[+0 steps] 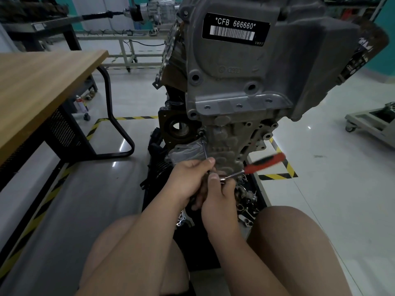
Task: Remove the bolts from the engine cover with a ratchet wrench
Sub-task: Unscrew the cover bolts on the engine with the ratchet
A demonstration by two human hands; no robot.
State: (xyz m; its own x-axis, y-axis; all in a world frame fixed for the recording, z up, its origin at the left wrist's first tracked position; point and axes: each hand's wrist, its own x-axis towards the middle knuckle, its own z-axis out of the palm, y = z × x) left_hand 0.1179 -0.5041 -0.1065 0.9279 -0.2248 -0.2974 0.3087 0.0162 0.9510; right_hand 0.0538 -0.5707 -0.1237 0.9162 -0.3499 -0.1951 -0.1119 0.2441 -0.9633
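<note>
Pinching the extension with your left hand likely keeps it seated on the bolt while your right hand grips the ratchet head.

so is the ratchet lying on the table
No, the left hand and right hand hold the ratchet at the engine, away from the table.

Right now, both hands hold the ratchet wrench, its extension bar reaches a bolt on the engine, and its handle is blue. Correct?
No: the head view shows the handle of the ratchet wrench is red and black, not blue. The left hand and right hand do hold it, extension bar on the bolt.
</note>
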